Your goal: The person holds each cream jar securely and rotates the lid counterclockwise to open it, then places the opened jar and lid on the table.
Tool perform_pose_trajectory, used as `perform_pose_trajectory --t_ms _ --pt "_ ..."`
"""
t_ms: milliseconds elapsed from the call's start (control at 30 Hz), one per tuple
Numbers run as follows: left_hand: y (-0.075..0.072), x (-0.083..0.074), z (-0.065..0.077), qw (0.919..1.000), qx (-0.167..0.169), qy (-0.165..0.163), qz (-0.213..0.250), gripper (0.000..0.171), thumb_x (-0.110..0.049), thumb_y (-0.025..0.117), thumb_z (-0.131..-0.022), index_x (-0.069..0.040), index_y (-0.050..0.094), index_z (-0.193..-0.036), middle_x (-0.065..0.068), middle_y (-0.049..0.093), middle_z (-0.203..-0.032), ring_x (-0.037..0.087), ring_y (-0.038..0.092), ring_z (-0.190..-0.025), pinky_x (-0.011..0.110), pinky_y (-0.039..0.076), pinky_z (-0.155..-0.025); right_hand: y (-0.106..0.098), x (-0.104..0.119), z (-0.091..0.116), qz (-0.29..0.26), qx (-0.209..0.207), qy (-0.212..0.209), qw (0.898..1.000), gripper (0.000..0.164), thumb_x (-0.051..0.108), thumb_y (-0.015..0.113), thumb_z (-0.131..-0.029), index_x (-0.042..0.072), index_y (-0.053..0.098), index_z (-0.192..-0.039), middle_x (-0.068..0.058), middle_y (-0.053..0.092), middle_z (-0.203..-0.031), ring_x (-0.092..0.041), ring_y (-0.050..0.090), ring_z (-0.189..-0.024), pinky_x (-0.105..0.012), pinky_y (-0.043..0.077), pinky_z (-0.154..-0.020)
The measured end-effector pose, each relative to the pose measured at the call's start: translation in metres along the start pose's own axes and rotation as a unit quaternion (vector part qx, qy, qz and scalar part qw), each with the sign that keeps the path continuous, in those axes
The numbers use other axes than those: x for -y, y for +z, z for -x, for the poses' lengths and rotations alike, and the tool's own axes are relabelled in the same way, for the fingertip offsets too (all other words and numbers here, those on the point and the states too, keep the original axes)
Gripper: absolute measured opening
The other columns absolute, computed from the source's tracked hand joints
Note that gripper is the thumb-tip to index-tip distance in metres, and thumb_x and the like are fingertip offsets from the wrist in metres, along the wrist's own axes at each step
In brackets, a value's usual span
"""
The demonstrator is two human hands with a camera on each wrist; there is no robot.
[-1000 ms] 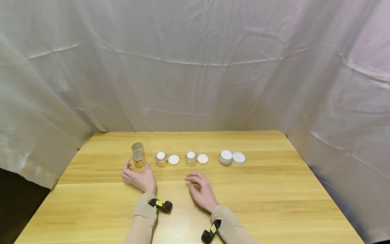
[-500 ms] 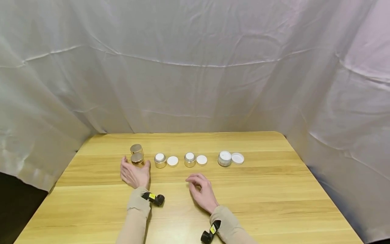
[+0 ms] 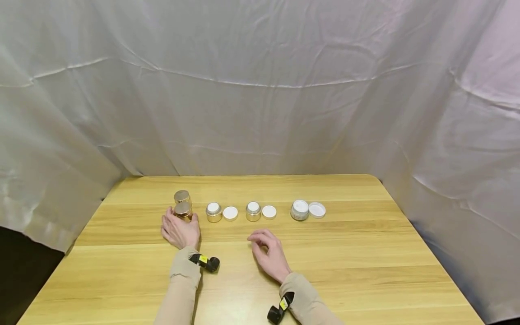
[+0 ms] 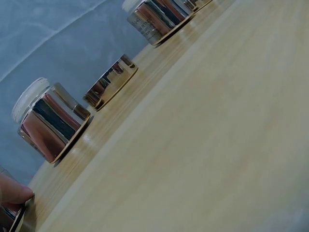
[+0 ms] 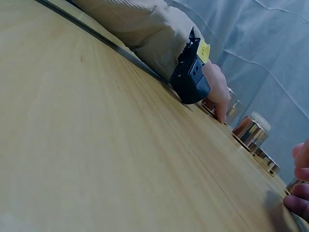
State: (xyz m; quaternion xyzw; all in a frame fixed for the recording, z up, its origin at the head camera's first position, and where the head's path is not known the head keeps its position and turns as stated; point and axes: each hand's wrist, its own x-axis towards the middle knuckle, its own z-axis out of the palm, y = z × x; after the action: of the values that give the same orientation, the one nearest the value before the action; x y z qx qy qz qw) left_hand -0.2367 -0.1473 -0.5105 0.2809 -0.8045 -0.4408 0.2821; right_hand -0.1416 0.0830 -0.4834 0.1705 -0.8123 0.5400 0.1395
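My left hand (image 3: 181,232) holds the nearer of two lidded gold cosmetic jars (image 3: 183,210) at the table's left, fingers on its left side and thumb on its right. In the left wrist view only the thumb (image 4: 13,192) shows at the corner, against that jar's shiny side. A second lidded gold jar (image 3: 182,196) stands right behind it. To the right is an uncapped gold jar (image 3: 214,213) with a white top, its lid (image 3: 230,213) lying beside it. My right hand (image 3: 271,255) lies by the table's middle, fingers loosely curled, holding nothing.
Another uncapped gold jar (image 3: 253,212) and its lid (image 3: 269,212) stand mid-row. Farther right is a wider silvery jar (image 3: 299,211) with its lid (image 3: 317,210) upturned beside it. A grey curtain (image 3: 260,113) surrounds the wooden table (image 3: 365,262) at the back and sides.
My left hand has moved slightly left and forward, and its fingers and thumb have closed around the nearer gold jar. The right hand has stayed in place.
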Motion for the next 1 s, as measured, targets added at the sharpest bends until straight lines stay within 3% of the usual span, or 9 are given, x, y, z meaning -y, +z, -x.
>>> perform_pose_trajectory --t_ms 467,633,800,900,1000 --pt "-0.001 -0.001 0.001 1.0 0.007 -0.003 -0.001 0.076 -0.013 0.075 -0.084 0.001 0.036 -0.148 0.026 0.047 -0.15 0.04 0.037 -0.144 0.054 0.013 -0.127 -0.001 0.001 -0.001 -0.002 0.005 -0.003 1.0 0.016 -0.015 0.061 -0.087 -0.009 0.071 -0.098 -0.022 0.069 -0.104 -0.035 0.065 -0.089 -0.03 0.06 -0.08" --pt "-0.001 -0.001 0.002 0.9998 0.002 -0.014 0.011 0.077 -0.013 0.076 -0.084 -0.001 0.036 -0.15 0.025 0.051 -0.146 0.041 0.043 -0.14 0.052 0.016 -0.127 0.003 -0.016 -0.001 0.011 0.006 0.004 1.0 0.016 -0.014 0.062 -0.087 -0.008 0.072 -0.099 -0.021 0.069 -0.106 -0.035 0.066 -0.091 -0.03 0.06 -0.081" --pt "-0.002 -0.003 0.006 0.9943 -0.031 -0.05 0.089 0.081 -0.009 0.08 -0.079 -0.006 0.038 -0.149 0.022 0.061 -0.133 0.041 0.052 -0.129 0.051 0.027 -0.123 0.007 -0.033 -0.002 0.006 0.001 0.003 1.0 0.018 -0.012 0.065 -0.087 -0.001 0.074 -0.099 -0.014 0.07 -0.107 -0.03 0.066 -0.09 -0.028 0.06 -0.081" --pt "-0.004 -0.004 0.01 0.9819 -0.062 -0.062 0.168 0.082 -0.001 0.08 -0.074 -0.01 0.041 -0.146 0.014 0.064 -0.122 0.033 0.059 -0.118 0.046 0.04 -0.115 0.006 -0.036 -0.002 -0.003 0.002 0.002 1.0 0.02 -0.009 0.066 -0.087 0.004 0.075 -0.1 -0.008 0.071 -0.107 -0.025 0.066 -0.089 -0.026 0.059 -0.081" --pt "-0.007 -0.004 0.015 0.9691 -0.073 -0.065 0.227 0.083 0.005 0.078 -0.071 -0.011 0.041 -0.144 0.001 0.058 -0.11 0.019 0.061 -0.103 0.032 0.05 -0.1 0.005 -0.037 -0.003 -0.012 0.003 0.008 1.0 0.021 -0.006 0.067 -0.088 0.007 0.075 -0.102 -0.007 0.07 -0.109 -0.022 0.068 -0.088 -0.024 0.058 -0.083"
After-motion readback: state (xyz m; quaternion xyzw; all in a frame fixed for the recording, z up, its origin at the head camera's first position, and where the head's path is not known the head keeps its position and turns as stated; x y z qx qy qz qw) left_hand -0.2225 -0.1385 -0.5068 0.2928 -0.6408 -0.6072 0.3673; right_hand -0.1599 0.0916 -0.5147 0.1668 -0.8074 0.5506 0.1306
